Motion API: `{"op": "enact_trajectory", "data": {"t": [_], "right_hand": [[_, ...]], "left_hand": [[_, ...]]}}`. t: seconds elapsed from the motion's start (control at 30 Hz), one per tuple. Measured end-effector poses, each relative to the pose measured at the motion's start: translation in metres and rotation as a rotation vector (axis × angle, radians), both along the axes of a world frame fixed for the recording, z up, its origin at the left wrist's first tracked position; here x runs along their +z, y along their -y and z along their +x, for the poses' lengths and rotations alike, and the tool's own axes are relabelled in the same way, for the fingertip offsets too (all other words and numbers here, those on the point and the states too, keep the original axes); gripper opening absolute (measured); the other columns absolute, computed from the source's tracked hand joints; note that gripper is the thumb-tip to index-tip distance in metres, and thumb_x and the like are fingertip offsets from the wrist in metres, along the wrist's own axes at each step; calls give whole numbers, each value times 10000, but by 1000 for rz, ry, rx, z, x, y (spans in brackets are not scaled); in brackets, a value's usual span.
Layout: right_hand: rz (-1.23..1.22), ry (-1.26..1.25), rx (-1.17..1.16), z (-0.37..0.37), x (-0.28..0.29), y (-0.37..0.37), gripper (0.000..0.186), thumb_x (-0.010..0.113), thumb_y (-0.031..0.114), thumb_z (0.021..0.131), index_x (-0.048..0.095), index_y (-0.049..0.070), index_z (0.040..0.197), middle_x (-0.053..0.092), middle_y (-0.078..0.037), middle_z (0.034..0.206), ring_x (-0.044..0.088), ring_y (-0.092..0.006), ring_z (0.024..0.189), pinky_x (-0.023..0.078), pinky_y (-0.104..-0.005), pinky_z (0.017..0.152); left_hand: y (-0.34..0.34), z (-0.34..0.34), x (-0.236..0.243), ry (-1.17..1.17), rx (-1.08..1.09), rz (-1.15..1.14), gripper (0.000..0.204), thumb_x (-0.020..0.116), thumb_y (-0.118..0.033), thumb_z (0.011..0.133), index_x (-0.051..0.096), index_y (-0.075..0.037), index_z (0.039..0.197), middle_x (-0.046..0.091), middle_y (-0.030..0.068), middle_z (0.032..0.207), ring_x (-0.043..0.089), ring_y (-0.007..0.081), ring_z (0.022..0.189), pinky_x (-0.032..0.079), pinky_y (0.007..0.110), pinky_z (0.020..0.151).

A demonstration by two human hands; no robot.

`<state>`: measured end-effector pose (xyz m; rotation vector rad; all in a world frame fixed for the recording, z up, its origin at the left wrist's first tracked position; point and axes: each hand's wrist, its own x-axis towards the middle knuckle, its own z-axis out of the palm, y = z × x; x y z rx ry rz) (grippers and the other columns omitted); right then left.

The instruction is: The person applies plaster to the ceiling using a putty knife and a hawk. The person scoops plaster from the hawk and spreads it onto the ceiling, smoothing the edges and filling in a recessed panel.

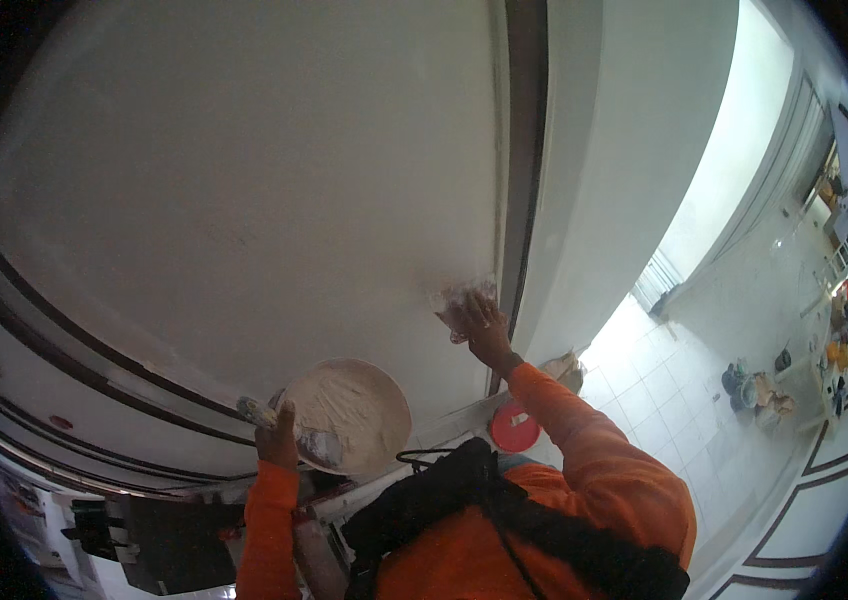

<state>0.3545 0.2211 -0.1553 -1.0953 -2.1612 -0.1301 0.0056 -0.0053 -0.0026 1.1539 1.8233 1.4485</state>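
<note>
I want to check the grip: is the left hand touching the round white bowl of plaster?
Touching. The head view shows the left hand gripping the near rim of the round white bowl of pale plaster, fingers wrapped over its edge, with no gap between them.

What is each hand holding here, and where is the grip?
Left hand grips a round white plaster-smeared pan at its left rim. Right hand presses a flat tool, grip unclear.

wide plaster wall (244, 200): plain off-white | round shallow pan of putty (352, 415): cream-white | long sleeves (584, 450): bright orange | round flat lid on floor (514, 428): red | tiled floor (684, 400): white grid
</note>
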Motion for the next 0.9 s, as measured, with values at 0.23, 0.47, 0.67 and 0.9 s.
{"op": "enact_trajectory", "data": {"t": [0.23, 0.47, 0.67, 0.9], "right_hand": [[-296, -369, -1, -8, -14, 31, 546, 473, -19, 740, 427, 82, 1275, 438, -201, 1279, 435, -342, 1169, 347, -432, 982], [-551, -720, -157, 28, -32, 20, 160, 494, 119, 808, 549, -1, 900, 590, -154, 875, 577, -276, 757, 458, -400, 663], [-1125, -1828, -73, 55, -11, 63, 208, 506, 234, 815, 546, 43, 885, 548, -71, 810, 547, -199, 704, 462, -326, 629], [-1101, -1827, -93, 77, -72, 73, 341, 449, 360, 902, 503, 63, 1062, 572, -81, 931, 584, -231, 861, 512, -360, 725]], "left_hand": [[7, -1, 8, 27, 28, -85, 533, 597, -347, 847, 506, 66, 1173, 562, 129, 1103, 531, 198, 989, 413, 344, 871], [10, 1, 5, -67, 131, -114, 535, 594, -360, 845, 524, 76, 1147, 582, 129, 1057, 545, 184, 926, 428, 316, 824], [7, -14, -8, -169, 178, -296, 502, 586, -324, 857, 515, 78, 1150, 610, 113, 968, 564, 194, 873, 435, 306, 784], [9, 3, 16, 35, 151, -119, 525, 607, -350, 843, 518, 65, 1151, 585, 118, 1053, 536, 204, 961, 413, 325, 862]]}}
